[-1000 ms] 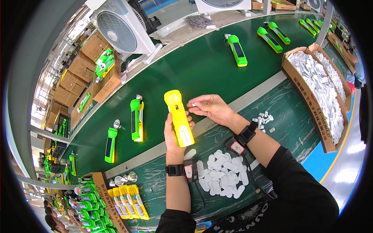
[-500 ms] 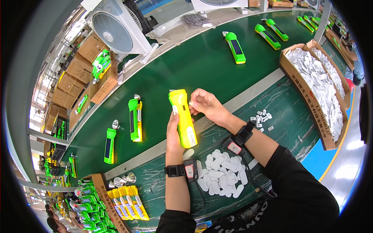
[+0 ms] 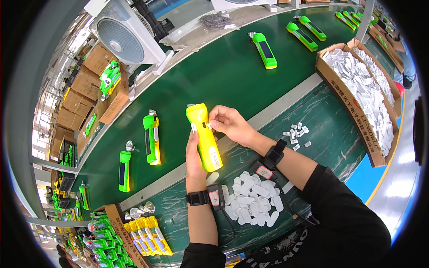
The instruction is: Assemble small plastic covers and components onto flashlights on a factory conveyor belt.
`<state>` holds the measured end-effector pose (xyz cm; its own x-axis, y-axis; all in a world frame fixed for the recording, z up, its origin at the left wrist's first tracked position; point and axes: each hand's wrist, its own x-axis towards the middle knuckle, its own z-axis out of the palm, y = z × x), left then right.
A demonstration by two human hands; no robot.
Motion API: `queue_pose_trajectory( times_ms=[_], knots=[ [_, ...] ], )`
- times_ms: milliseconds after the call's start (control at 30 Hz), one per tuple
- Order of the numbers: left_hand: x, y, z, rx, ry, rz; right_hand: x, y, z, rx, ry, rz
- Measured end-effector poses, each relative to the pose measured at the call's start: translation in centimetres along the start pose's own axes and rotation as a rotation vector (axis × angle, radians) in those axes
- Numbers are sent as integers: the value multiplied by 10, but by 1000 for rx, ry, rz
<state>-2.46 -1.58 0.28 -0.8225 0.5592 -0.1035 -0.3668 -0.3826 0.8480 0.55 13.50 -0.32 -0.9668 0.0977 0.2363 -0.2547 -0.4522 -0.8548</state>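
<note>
Your left hand (image 3: 194, 156) is wrapped around a long yellow plastic flashlight housing (image 3: 207, 145), its wide end pointing away from you. Your right hand (image 3: 233, 127), just beside that wide end, has thumb and fingers pinching a small white plastic piece (image 3: 209, 127), partly hidden, near the housing's dark rectangular slot (image 3: 204, 125). Nearer you than both hands lies a pile of flat white oval pieces (image 3: 254, 201); right of your right hand are scattered small white rectangular pieces (image 3: 296, 133).

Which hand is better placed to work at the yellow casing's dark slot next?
Likely the right hand: it appears to pinch a small white piece right beside the dark slot. The left hand is occupied holding the yellow casing.
</note>
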Motion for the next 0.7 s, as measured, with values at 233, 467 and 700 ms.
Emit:
queue_pose_trajectory(
  times_ms=[233,467,700],
  knots=[
    [-1,1,0,42,0,-5,3,7,0,-75,39,-19],
    [6,-15,-17,41,79,0,1,6,4,-81,135,38],
    [0,-13,-9,116,75,53,1,19,13,-323,157,-224]
  ],
)
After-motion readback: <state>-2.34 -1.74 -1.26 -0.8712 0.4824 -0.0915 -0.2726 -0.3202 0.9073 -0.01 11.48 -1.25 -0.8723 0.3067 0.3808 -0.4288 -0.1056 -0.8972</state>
